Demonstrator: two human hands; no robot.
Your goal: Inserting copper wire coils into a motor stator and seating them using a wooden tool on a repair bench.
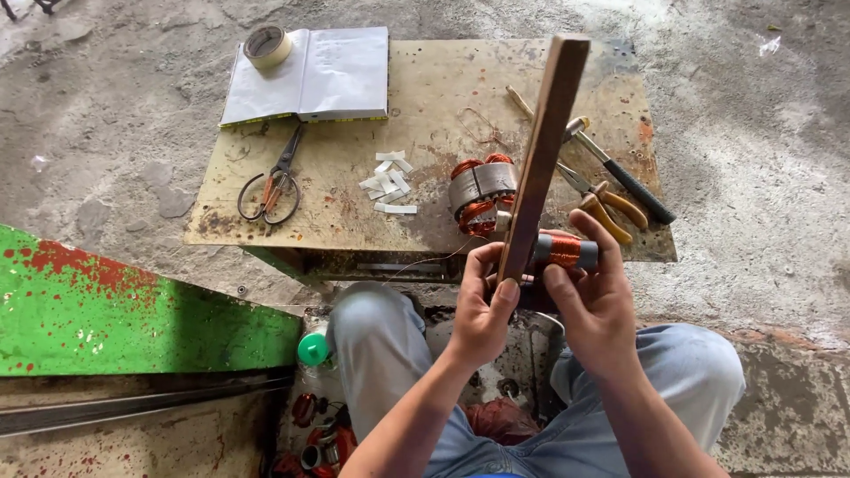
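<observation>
Rust-stained, yellowed sheet metal forms the top of the low work table (425,88), which stands on a rough grey concrete floor (115,133) in daylight. At lower left a green-painted panel with red chips (133,310) runs in from the picture's edge.

On the table: an open grey-paged book (328,75) with a roll of beige tape (267,46) on its left page; dark steel scissors (273,181); a scatter of small white paper strips (390,181); a motor stator with copper windings (480,195); yellow-handled pliers (606,208); a black-handled tool (624,177), its head partly behind the stick.

Left hand (482,305): closed around the lower end of a long brown wooden stick (542,159), held nearly upright. The stick crosses the view and covers part of the stator and the tools.

Right hand (595,296): fingers curled about a small coil of copper wire on a grey former (565,250), just right of the stick, near the table's front edge. Whether the coil touches the stick cannot be made out; a thin wire seems to trail left from it.

Knees in light blue jeans (381,354) frame the hands. Between and left of the legs, a green cap (312,348) and reddish parts (310,438) lie in shadow, hard to identify.
</observation>
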